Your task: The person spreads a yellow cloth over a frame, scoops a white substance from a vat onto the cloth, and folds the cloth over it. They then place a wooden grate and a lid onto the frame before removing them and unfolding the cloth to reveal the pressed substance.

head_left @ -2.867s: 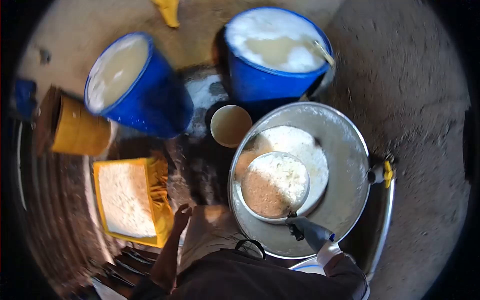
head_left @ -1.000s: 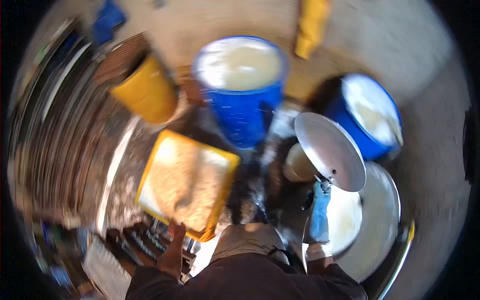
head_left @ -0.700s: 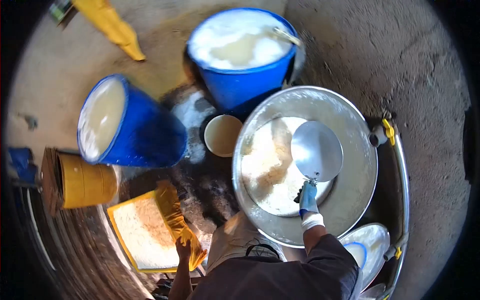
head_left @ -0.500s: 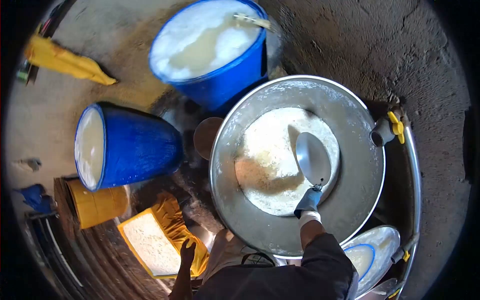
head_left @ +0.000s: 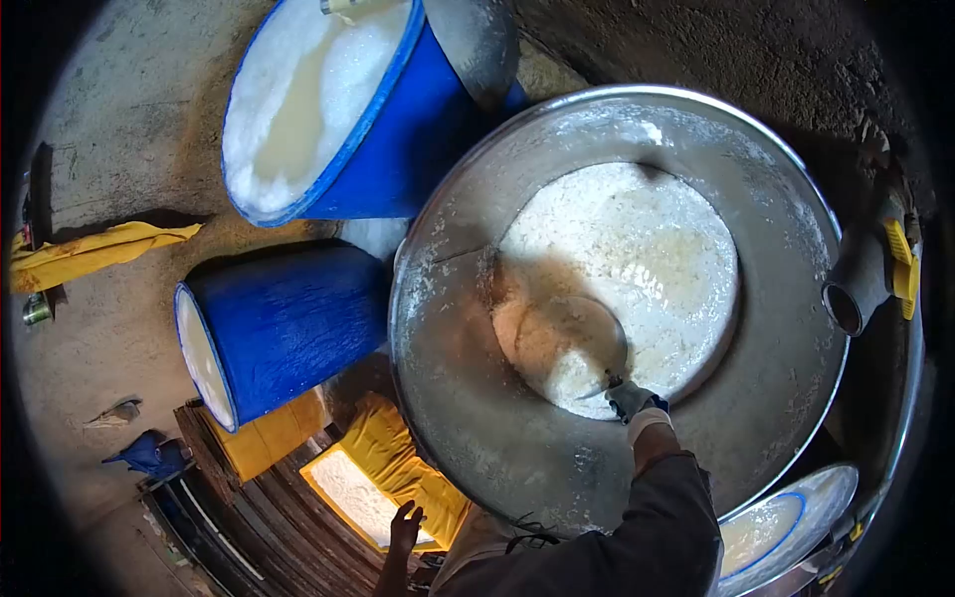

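My right hand (head_left: 635,398), in a grey glove, grips the near edge of a round metal scoop (head_left: 577,333). The scoop rests low in the near-left part of the pale, lumpy white contents (head_left: 647,239) of a large steel vat (head_left: 468,418). Shadow and brownish light over the scoop blur its outline. My left hand (head_left: 406,525) is bare and empty, its fingers apart, beside a yellow cloth (head_left: 398,438). Below that cloth lies a yellow-edged container (head_left: 343,493) with white material in it.
Two blue barrels (head_left: 398,139) with foamy, whitish liquid stand to the left of the vat. A pipe outlet (head_left: 846,298) with a yellow valve handle (head_left: 903,269) juts in at the right. A basin (head_left: 836,488) of pale liquid sits at the lower right.
The scoop has gone from tilted above the right of the contents down to their near-left part. My view has shifted, so the vat looks larger. My left hand stays empty.
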A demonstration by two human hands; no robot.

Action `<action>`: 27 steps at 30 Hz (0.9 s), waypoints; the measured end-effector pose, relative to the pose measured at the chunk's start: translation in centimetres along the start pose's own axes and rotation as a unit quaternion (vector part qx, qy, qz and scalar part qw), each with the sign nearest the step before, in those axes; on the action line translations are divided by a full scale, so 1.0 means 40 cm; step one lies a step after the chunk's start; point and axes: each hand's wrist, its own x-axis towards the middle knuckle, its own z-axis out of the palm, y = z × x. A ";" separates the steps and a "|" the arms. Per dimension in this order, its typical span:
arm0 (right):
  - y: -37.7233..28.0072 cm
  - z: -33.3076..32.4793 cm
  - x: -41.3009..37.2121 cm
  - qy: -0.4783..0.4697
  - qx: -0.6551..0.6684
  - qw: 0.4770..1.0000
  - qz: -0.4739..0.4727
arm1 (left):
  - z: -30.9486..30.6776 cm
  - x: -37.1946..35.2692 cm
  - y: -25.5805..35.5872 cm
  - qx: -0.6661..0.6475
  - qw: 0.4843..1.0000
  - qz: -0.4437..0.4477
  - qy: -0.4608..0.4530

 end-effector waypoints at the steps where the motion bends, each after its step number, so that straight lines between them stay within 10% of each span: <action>1: -0.009 0.000 -0.021 -0.022 -0.003 1.000 -0.002 | 0.002 -0.002 -0.004 -0.019 1.000 -0.002 0.001; 15: -0.057 0.116 -0.727 -0.082 0.078 0.994 0.009 | 0.082 0.118 -0.225 -0.240 0.964 0.116 0.005; 23: -0.117 0.301 -1.182 0.066 0.042 0.997 -0.002 | 0.086 0.258 -0.560 -0.281 0.940 0.116 0.155; 27: -0.126 0.426 -1.250 0.070 0.009 0.998 -0.003 | 0.015 0.294 -0.796 -0.177 0.875 0.162 0.420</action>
